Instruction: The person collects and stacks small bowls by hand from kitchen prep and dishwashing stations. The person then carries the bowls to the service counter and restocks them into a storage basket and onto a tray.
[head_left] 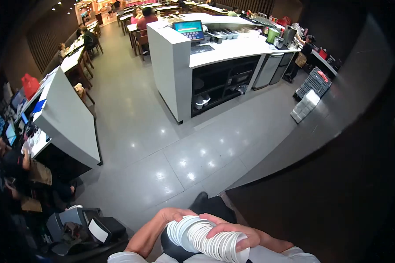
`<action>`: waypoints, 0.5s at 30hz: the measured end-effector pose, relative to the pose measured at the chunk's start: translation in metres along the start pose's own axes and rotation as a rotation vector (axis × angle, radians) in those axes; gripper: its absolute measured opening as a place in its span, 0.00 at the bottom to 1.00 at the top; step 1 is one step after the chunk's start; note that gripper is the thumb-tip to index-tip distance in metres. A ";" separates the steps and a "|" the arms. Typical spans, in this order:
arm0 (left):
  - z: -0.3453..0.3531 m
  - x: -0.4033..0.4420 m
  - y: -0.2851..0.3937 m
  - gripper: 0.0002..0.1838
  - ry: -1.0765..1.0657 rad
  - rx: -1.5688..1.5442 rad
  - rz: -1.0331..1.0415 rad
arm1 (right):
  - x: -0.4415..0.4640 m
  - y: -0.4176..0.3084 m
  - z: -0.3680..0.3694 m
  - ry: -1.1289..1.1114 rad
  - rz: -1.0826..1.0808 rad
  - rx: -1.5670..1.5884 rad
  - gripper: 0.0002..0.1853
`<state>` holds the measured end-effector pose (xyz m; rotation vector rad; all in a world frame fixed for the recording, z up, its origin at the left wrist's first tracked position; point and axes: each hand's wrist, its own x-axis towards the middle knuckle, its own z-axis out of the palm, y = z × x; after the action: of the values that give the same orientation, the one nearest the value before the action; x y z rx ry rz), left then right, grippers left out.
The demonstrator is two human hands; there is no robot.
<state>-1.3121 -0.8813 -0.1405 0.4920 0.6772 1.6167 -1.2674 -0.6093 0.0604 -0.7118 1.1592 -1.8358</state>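
Observation:
A long stack of nested white cups (pixel 198 236) lies on its side against my body at the bottom of the head view. Around its left end curls my left hand (pixel 176 214), fingers over the top rims. My right hand (pixel 233 228) grips the right part of the stack, with its thumb or a finger across the rims near the open end. Both hands are closed on the same stack. The undersides of the cups and some fingertips are hidden.
A white counter (pixel 173 70) with a register screen (pixel 188 30) stands ahead. Stacked grey crates (pixel 312 85) and a wrapped white bundle (pixel 306 106) sit on the floor at right. Left are another counter (pixel 70 118), people, and a grey bin (pixel 77 215). A worker (pixel 303 55) stands far right.

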 end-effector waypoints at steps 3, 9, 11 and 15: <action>-0.056 0.007 0.050 0.60 0.041 0.014 -0.074 | 0.029 0.007 -0.063 -0.023 -0.076 -0.009 0.39; -0.256 0.074 0.128 0.60 -0.072 0.138 -0.178 | 0.067 0.045 -0.238 0.040 -0.215 -0.112 0.40; -0.312 0.117 0.173 0.59 -0.093 0.138 -0.255 | 0.074 0.053 -0.306 0.084 -0.226 -0.121 0.39; -0.400 0.220 0.257 0.57 -0.196 0.120 -0.397 | 0.080 0.037 -0.408 0.345 -0.283 -0.108 0.39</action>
<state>-1.7998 -0.7439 -0.2753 0.5562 0.6769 1.1449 -1.6193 -0.5077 -0.1391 -0.6625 1.4476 -2.2098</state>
